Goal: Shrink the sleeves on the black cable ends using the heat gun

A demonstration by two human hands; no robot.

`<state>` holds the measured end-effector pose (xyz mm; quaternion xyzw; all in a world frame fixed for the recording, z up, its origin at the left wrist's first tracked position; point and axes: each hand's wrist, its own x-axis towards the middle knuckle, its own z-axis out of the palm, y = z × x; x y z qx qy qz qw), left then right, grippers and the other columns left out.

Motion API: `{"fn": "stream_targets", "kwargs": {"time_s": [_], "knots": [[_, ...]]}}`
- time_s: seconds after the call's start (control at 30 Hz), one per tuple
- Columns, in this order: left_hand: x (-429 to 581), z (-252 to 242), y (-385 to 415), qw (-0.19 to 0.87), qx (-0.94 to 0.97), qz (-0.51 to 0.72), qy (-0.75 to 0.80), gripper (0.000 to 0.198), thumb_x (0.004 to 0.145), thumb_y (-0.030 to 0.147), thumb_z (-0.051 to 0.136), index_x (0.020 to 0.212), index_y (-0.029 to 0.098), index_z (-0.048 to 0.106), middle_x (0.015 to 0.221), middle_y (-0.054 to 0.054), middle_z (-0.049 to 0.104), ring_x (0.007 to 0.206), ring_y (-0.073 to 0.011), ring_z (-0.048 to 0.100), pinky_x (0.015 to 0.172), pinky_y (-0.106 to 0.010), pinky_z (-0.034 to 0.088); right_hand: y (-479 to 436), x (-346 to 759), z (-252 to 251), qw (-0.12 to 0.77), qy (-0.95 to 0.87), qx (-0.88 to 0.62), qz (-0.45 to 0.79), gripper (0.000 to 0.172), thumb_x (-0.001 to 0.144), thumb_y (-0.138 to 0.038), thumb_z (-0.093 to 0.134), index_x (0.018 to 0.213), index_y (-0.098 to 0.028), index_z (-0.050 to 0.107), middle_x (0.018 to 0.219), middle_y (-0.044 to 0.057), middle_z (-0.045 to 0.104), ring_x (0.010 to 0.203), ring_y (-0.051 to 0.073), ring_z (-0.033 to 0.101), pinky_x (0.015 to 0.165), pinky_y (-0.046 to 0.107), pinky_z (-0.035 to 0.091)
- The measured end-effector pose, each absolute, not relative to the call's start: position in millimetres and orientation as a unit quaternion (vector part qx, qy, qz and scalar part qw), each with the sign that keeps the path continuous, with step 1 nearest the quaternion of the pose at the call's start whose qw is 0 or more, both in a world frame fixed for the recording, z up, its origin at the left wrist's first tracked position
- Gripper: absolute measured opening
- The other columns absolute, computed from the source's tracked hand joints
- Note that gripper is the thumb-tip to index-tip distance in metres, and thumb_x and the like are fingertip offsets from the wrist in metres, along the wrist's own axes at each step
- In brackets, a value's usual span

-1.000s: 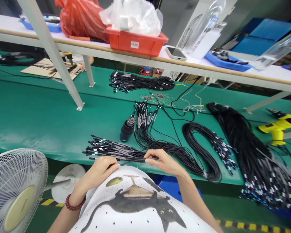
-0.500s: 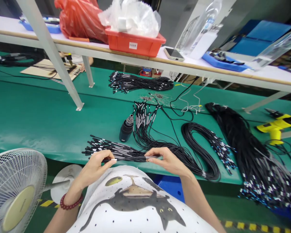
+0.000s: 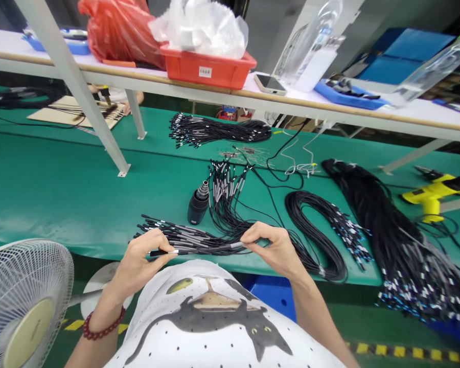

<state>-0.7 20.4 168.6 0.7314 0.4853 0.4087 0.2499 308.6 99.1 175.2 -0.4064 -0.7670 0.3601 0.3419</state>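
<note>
My left hand [image 3: 141, 258] pinches the black tip of a thin cable [image 3: 203, 250] with a grey sleeve. My right hand [image 3: 272, 249] pinches the same cable farther along, at the sleeve's other end. The cable is stretched level between both hands, just above the front edge of the green table [image 3: 61, 194]. Right behind it lies a row of similar sleeved cable ends [image 3: 168, 235], fanned to the left. A small black tool with a metal nozzle [image 3: 198, 204] stands upright behind that row.
Coiled black cables [image 3: 314, 230] and a big black bundle [image 3: 398, 250] lie to the right, with a yellow drill [image 3: 433, 194] beyond. Another cable bundle [image 3: 218, 130] lies farther back. A white fan [image 3: 19, 301] stands at lower left. A shelf above holds an orange bin [image 3: 207, 66].
My left hand has come off my shirt and taken the cable's tip. Both hands have lifted the cable a little and pulled it straight between them.
</note>
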Motion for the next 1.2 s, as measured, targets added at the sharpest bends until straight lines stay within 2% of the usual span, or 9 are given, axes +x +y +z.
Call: {"fn": "stream_targets", "kwargs": {"time_s": [0.1, 0.33, 0.4, 0.6, 0.87, 1.03, 1.2], "knots": [[0.4, 167.8, 21.2, 0.245, 0.732, 0.417, 0.48, 0.014, 0.084, 0.013, 0.065, 0.073, 0.018, 0.057, 0.07, 0.001, 0.061, 0.066, -0.0113, 0.052, 0.062, -0.025, 0.04, 99.0, 307.0, 174.3, 0.358, -0.767, -0.405, 0.347, 0.006, 0.075, -0.017, 0.071, 0.07, -0.02, 0.07, 0.074, 0.004, 0.071, 0.07, 0.018, 0.067, 0.066, 0.029, 0.053], [-3.7, 166.7, 19.7, 0.237, 0.724, 0.421, 0.492, 0.013, 0.084, 0.015, 0.065, 0.073, 0.018, 0.058, 0.07, 0.001, 0.06, 0.066, -0.0114, 0.053, 0.062, -0.025, 0.041, 98.5, 303.3, 176.1, 0.332, -0.767, -0.434, 0.337, 0.005, 0.074, -0.016, 0.067, 0.07, -0.02, 0.068, 0.073, 0.003, 0.07, 0.07, 0.017, 0.066, 0.067, 0.029, 0.051], [-6.1, 167.8, 19.2, 0.235, 0.717, 0.419, 0.505, 0.013, 0.084, 0.016, 0.064, 0.073, 0.019, 0.059, 0.07, 0.001, 0.06, 0.066, -0.0117, 0.054, 0.062, -0.026, 0.042, 98.9, 301.8, 175.4, 0.319, -0.761, -0.45, 0.343, 0.006, 0.073, -0.015, 0.067, 0.076, -0.02, 0.067, 0.073, 0.002, 0.07, 0.07, 0.017, 0.065, 0.068, 0.029, 0.051], [-13.3, 170.8, 18.8, 0.239, 0.695, 0.4, 0.548, 0.017, 0.085, 0.028, 0.063, 0.07, 0.02, 0.06, 0.069, 0.0, 0.061, 0.067, -0.0136, 0.055, 0.063, -0.028, 0.043, 102.1, 301.7, 169.1, 0.29, -0.751, -0.461, 0.374, 0.039, 0.074, -0.016, 0.065, 0.11, -0.022, 0.056, 0.075, -0.001, 0.07, 0.068, 0.016, 0.065, 0.073, 0.03, 0.051], [-27.0, 161.6, 20.8, 0.227, 0.682, 0.397, 0.57, 0.016, 0.082, 0.032, 0.065, 0.071, 0.021, 0.062, 0.07, 0.002, 0.062, 0.065, -0.0135, 0.057, 0.063, -0.026, 0.043, 103.8, 314.2, 155.0, 0.255, -0.762, -0.467, 0.369, 0.05, 0.074, -0.011, 0.062, 0.12, -0.024, 0.048, 0.079, -0.003, 0.07, 0.076, 0.015, 0.065, 0.083, 0.03, 0.048], [-36.6, 150.4, 21.4, 0.23, 0.665, 0.387, 0.596, 0.02, 0.081, 0.038, 0.066, 0.071, 0.02, 0.062, 0.07, 0.001, 0.062, 0.067, -0.0139, 0.057, 0.065, -0.025, 0.045, 105.6, 323.0, 139.3, 0.23, -0.771, -0.458, 0.379, 0.048, 0.077, -0.011, 0.058, 0.121, -0.023, 0.046, 0.084, -0.001, 0.067, 0.08, 0.015, 0.063, 0.083, 0.031, 0.048], [-46.0, 140.7, 22.8, 0.239, 0.634, 0.379, 0.631, 0.024, 0.077, 0.044, 0.068, 0.071, 0.021, 0.063, 0.07, 0.001, 0.064, 0.067, -0.0145, 0.057, 0.066, -0.025, 0.047, 107.5, 335.9, 129.0, 0.22, -0.764, -0.472, 0.38, 0.028, 0.078, -0.011, 0.055, 0.103, -0.02, 0.055, 0.086, 0.002, 0.066, 0.081, 0.016, 0.063, 0.08, 0.031, 0.05]]}}
